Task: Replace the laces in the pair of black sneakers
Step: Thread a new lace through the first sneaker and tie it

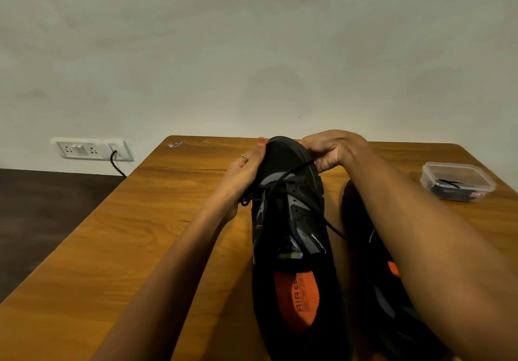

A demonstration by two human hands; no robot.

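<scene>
A black sneaker with an orange insole lies lengthwise on the wooden table, toe pointing away from me. My left hand grips the left side of its toe, and a loop of lace sits by the wrist. My right hand is closed at the toe's right side, pinching the black lace, which runs slackly back across the eyelets toward the tongue. The second black sneaker lies to the right, largely hidden under my right forearm.
A clear plastic container holding dark laces stands at the table's far right. A wall socket panel with a black cable plugged in is on the wall beyond the left edge. Dark floor lies left of the table.
</scene>
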